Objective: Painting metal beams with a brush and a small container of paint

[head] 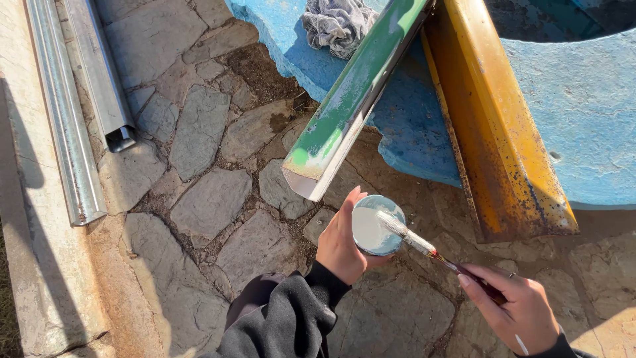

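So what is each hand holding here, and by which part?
Left hand grips a small paint can around its side; right hand holds a paintbrush by its handle.

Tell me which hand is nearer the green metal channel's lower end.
Left. The left hand, holding the paint can, sits just below the green channel end. The right hand, holding the brush, is farther down and to the right.

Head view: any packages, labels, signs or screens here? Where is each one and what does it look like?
No labels, signs or screens show.
The only container: a small round paint can, held in the left hand at lower centre, pale whitish paint inside.
A paintbrush in the right hand has its bristles dipped into the can.
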